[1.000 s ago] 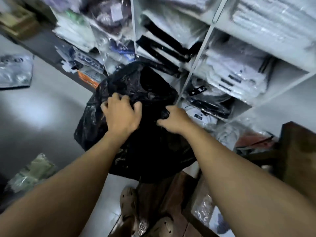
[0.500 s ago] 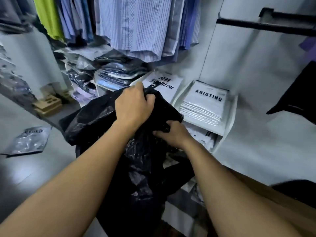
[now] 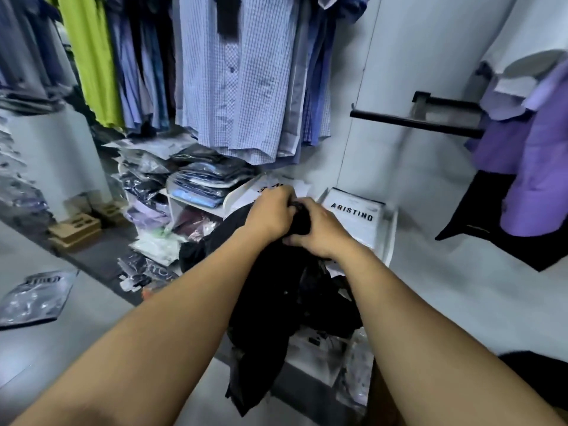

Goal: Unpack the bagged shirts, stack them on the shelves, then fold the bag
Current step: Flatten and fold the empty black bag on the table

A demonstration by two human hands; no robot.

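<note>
A large black plastic bag (image 3: 276, 309) hangs in front of the white shelves (image 3: 388, 238). My left hand (image 3: 270, 215) and my right hand (image 3: 316, 232) both grip its gathered top, close together, at the height of the upper shelf. The bag droops long and crumpled below my hands. Behind them lies a stack of packed white shirts labelled ARISTINO (image 3: 356, 218). More bagged shirts (image 3: 199, 182) are piled on the shelf to the left. What is inside the bag is hidden.
Blue checked shirts (image 3: 233, 75) and a lime one hang on a rail above. A purple shirt (image 3: 534, 167) hangs at right by a black wall bracket (image 3: 415, 119). One packed shirt (image 3: 33, 298) lies on the floor at left, cardboard boxes (image 3: 75, 229) behind it.
My view has swung up from the lower shelves. Both hands have lifted the bag higher and come together at its top, bunching it.
</note>
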